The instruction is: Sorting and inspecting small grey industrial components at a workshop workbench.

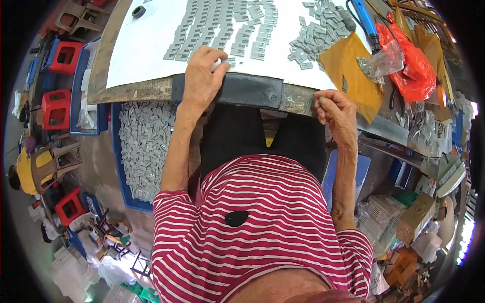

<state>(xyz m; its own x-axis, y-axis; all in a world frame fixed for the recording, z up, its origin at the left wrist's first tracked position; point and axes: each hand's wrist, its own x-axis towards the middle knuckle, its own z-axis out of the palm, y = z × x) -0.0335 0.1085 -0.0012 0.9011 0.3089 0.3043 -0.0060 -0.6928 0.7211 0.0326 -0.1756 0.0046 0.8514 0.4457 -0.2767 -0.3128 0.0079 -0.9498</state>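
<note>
My left hand (203, 76) is over the near edge of the white-covered worktable (136, 50), thumb and forefinger curled round a small grey plastic piece (230, 61) at their tips. Just beyond it, similar grey pieces (204, 25) lie in long, close rows on the white sheet. Farther right, a loose heap of the same pieces (318, 35) spreads over the sheet. At the table's front edge, right of the dark padded strip (232, 91), my right hand (337, 112) is closed with thumb and fingertips pressed together. Whatever it pinches, if anything, is too small to make out.
A blue bin full of grey pieces (146, 151) stands below the table at left. A tape roll (138, 11) sits at the far left corner. To the right lie brown paper (353, 70), a blue electric screwdriver (365, 20) and a red plastic bag (411, 70).
</note>
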